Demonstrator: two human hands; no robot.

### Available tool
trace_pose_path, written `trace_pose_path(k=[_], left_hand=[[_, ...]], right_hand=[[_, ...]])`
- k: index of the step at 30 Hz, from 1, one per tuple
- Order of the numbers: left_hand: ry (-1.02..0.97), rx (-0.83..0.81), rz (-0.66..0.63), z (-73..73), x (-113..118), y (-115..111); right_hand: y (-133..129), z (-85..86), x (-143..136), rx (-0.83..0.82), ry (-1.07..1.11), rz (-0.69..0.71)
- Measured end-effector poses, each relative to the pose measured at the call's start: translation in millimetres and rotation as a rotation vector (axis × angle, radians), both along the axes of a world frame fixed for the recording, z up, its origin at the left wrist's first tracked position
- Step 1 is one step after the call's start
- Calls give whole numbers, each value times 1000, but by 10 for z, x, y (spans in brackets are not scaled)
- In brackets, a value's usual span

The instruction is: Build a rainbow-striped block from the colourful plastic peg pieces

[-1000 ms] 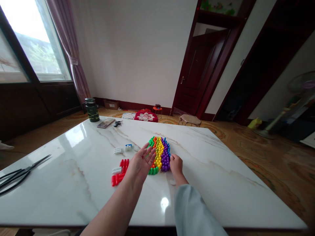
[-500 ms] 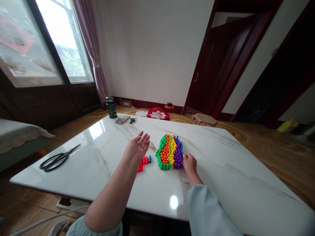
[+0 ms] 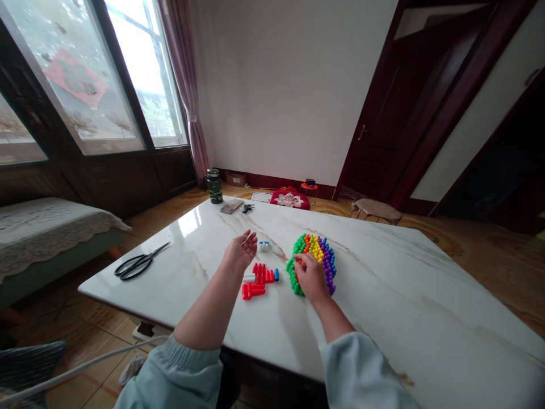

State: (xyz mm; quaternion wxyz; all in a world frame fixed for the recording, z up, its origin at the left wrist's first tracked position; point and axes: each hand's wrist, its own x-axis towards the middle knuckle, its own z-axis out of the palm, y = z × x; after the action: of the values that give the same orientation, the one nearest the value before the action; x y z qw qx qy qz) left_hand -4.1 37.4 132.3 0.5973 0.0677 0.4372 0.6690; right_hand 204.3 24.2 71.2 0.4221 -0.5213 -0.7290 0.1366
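On the white marbled table, a colourful beaded piece (image 3: 329,262) shows green, orange, yellow, purple and blue rows. My right hand (image 3: 313,278) lies over its near left part, fingers bent together; whatever is between the fingertips is hidden. My left hand (image 3: 242,250) is raised palm up left of the piece, fingers apart, with nothing visible in it. Several red pieces (image 3: 254,290) lie between the hands, nearer the table's front, with a blue piece (image 3: 276,275) at their right end. Beyond them sits a small white and blue group (image 3: 264,246).
Black long-handled scissors (image 3: 142,264) lie at the table's left. At the far left corner stand a camouflage-patterned flask (image 3: 214,186), a phone (image 3: 232,205) and keys (image 3: 247,208). A stool (image 3: 377,210) is beyond the far edge.
My right hand has moved left from the beaded piece's right edge to over its left part. The view has shifted left, and more red pieces and the white and blue group now show.
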Motion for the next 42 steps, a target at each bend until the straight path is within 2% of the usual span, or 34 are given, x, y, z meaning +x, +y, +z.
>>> trace_pose_path(k=[4,9,14,18,22,26,30,35,39,42], left_hand=[[165,9,-16,-142,-34,129],[542,43,-85,-452,-34,339],[1039,135,-142,-750,48,554],[1334,171,-245,-941,134,712],[1495,163,-322,-1130,208,887],[1553,167,-381,-1273,266,1031],[1536,236,-419,-1302,325,1054],[1404,296,-404,-1220,409,971],[1204,267,-297,-1087,454,908],[995,215,-245,-904,472,858]], right_hand=[[-137,-86,-401,-165,-253,172],[-186,-192,-645,-420,-581,177],[-163,-227,-651,-438,-660,150],[-194,-229,-632,-394,-664,155],[-234,-209,-643,-435,-665,169],[-232,-176,-663,-455,-687,166],[-213,-169,-670,-440,-700,149],[-238,-146,-635,-439,-668,154],[-249,-78,-535,-389,-558,127],[-210,-5,-422,-317,-369,56]])
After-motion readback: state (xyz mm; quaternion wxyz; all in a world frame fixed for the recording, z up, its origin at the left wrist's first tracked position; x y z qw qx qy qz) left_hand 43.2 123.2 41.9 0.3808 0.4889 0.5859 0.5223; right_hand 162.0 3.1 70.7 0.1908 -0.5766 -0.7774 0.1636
